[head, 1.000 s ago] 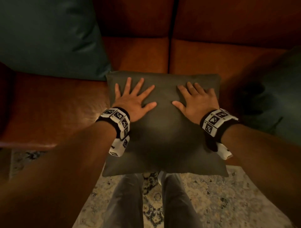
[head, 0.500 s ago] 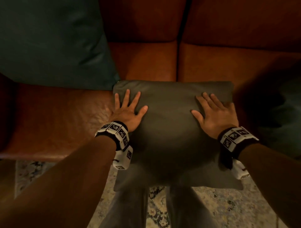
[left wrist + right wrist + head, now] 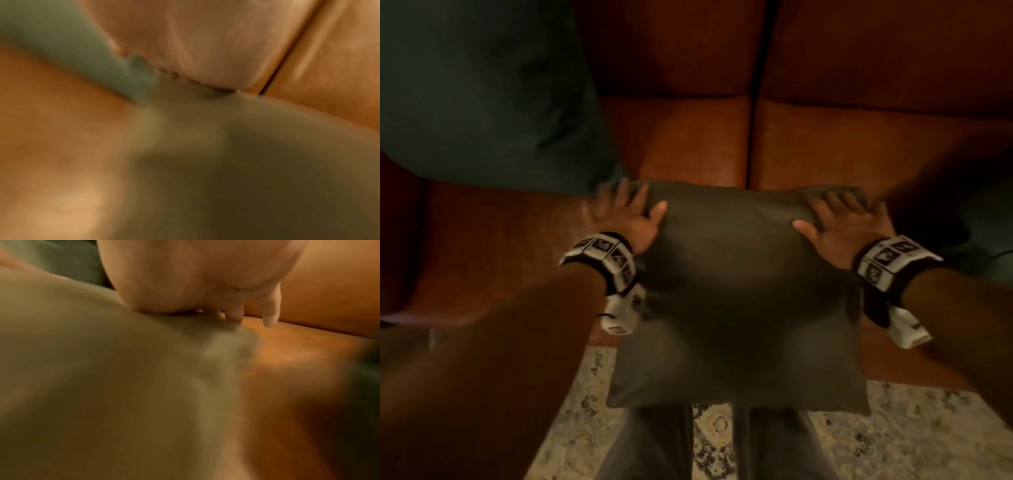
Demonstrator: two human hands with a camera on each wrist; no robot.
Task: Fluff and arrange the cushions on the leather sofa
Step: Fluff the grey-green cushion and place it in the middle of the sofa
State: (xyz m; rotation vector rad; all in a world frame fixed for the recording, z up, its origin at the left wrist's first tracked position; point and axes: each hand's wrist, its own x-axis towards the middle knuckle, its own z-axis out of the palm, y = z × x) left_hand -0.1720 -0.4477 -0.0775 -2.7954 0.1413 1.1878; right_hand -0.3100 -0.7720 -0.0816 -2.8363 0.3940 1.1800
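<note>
A dark olive square cushion (image 3: 739,294) lies flat on the brown leather sofa seat (image 3: 688,144), its near edge hanging over the seat front. My left hand (image 3: 625,214) rests flat at the cushion's far left corner, fingers spread, some over the leather. My right hand (image 3: 840,221) lies flat on the far right corner with straight fingers. In the left wrist view the olive cushion (image 3: 257,154) fills the lower right under my palm (image 3: 216,48). In the right wrist view the cushion (image 3: 92,369) is at the left, and my fingertips (image 3: 269,319) reach past its edge.
A large teal cushion (image 3: 482,92) leans at the sofa's back left, its corner close to my left hand. Another dark teal cushion (image 3: 986,240) sits at the right edge. A seam (image 3: 755,102) splits the sofa. A patterned rug (image 3: 893,438) and my trousered legs (image 3: 654,445) are below.
Both hands have slid apart from the cushion's middle out to its far left and right corners, staying flat. The cushion stays on the seat.
</note>
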